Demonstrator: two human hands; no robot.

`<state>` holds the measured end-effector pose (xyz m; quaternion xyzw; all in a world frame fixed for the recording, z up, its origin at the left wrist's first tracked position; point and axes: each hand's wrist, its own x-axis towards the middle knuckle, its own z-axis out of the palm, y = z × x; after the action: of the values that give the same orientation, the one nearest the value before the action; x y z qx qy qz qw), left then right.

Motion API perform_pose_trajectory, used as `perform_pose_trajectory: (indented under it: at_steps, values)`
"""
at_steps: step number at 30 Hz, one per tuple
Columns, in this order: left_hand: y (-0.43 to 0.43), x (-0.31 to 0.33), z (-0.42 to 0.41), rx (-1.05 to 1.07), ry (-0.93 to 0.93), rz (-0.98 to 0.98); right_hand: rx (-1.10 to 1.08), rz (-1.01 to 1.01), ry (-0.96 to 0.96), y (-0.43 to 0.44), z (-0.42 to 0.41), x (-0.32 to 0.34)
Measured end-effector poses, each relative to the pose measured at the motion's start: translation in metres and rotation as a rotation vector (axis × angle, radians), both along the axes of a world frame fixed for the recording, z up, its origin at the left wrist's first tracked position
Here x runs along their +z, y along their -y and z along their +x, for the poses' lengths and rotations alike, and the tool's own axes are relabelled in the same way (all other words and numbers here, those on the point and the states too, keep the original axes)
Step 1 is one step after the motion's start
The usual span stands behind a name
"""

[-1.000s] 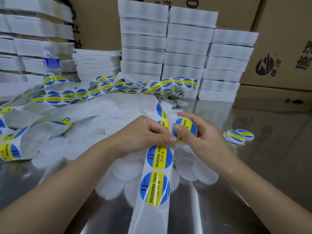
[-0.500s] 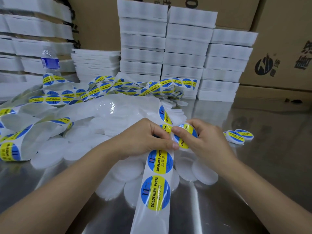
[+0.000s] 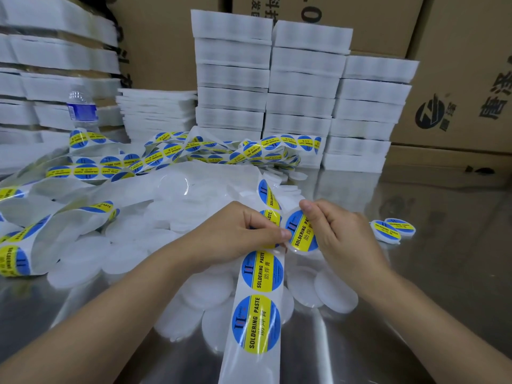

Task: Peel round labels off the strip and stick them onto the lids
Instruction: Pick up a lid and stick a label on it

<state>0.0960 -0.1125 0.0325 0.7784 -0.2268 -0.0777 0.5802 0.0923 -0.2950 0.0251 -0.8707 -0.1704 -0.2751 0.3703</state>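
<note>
A long white backing strip [image 3: 256, 322] with round blue-and-yellow "soldering paste" labels runs from the near table edge up through my hands. My left hand [image 3: 235, 231] pinches the strip at its middle, thumb touching the rim of a clear round lid [image 3: 300, 231]. That lid carries a label on its face and is held tilted in my right hand [image 3: 332, 231], fingertips over its top edge. Many bare white lids [image 3: 202, 295] lie heaped under and around my hands. Two labelled lids [image 3: 393, 230] rest on the table to the right.
The shiny metal table [image 3: 429, 286] extends to the right. Loose coils of label strip [image 3: 166, 156] pile at the back left, near a water bottle [image 3: 81, 109]. Stacks of white packs [image 3: 302, 95] and cardboard boxes [image 3: 457, 79] wall off the back.
My right hand has turned the labelled lid so its face shows more fully and shifted slightly right. My left hand stays pinched on the strip.
</note>
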Motion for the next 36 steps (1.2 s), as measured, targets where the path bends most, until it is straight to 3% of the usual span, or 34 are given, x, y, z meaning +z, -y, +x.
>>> perform_pose_trajectory:
  at_steps: [6, 13, 19, 22, 26, 33, 36]
  values:
    - [0.000, 0.002, 0.003, 0.104, -0.009, -0.020, 0.068, 0.046, 0.066, 0.002, -0.005, 0.004]
    - [0.000, 0.005, 0.002, 0.146, 0.005, -0.101, 0.102, -0.178, 0.127, 0.004, -0.008, 0.004]
    - [0.002, 0.007, 0.001, 0.134, 0.033, -0.093, 0.137, -0.044, 0.056, 0.009, 0.000, 0.002]
    - [0.001, 0.006, 0.004, 0.149, 0.058, -0.079, -0.157, -0.073, 0.071, 0.025, 0.015, 0.004]
    - [-0.003, 0.006, 0.006, 0.146, 0.048, -0.129, -0.605, -0.486, -0.283, 0.057, 0.032, 0.003]
    - [-0.005, 0.006, 0.005, 0.107, 0.081, -0.132, -0.697, -0.704, -0.535, 0.070, 0.046, -0.014]
    - [-0.005, 0.006, 0.005, 0.132, 0.076, -0.137, -0.727, -0.734, -0.526, 0.074, 0.047, -0.016]
